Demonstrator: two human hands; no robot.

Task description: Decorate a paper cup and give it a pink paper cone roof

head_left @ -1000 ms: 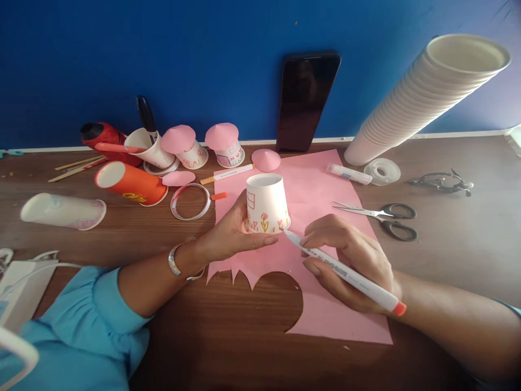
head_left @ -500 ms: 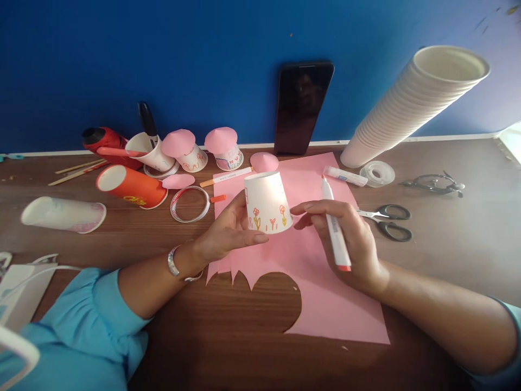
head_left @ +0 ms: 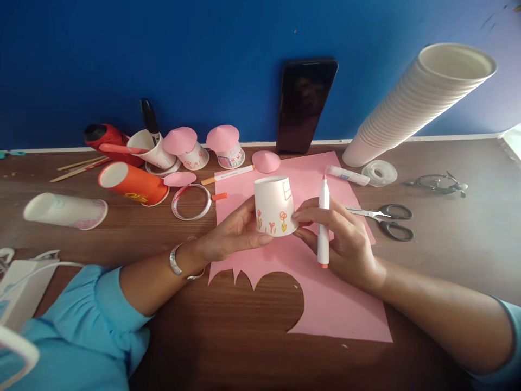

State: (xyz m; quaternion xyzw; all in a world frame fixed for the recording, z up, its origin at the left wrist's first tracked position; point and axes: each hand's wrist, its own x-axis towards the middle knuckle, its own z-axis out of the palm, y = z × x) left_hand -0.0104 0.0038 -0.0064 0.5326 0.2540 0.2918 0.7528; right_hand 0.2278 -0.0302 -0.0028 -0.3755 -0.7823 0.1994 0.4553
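Observation:
My left hand (head_left: 234,233) is closed around the left side of a short white paper cup (head_left: 273,198), held upside down above pink paper. Red and yellow flowers run along its lower edge, and a red window outline is drawn at its upper right. My right hand (head_left: 345,239) holds a white marker (head_left: 323,228) between its fingers, its bare orange-red tip pointing up. The right thumb and fingertip also touch the cup's right lower rim. Beneath both hands lies the cut sheet of pink paper (head_left: 342,304). An orange marker cap (head_left: 220,196) rests near its left edge.
Two cups with pink cone roofs (head_left: 223,138) stand at the back beside a loose pink cone (head_left: 266,161). A phone (head_left: 306,106) leans on the blue wall. Scissors (head_left: 393,221), tape (head_left: 380,172) and a tall leaning cup stack (head_left: 415,108) are right; an orange cup (head_left: 134,184) lies left.
The cup has turned, bringing the red window outline into view on its right. My right hand has moved left to touch the cup, and the marker is now more upright.

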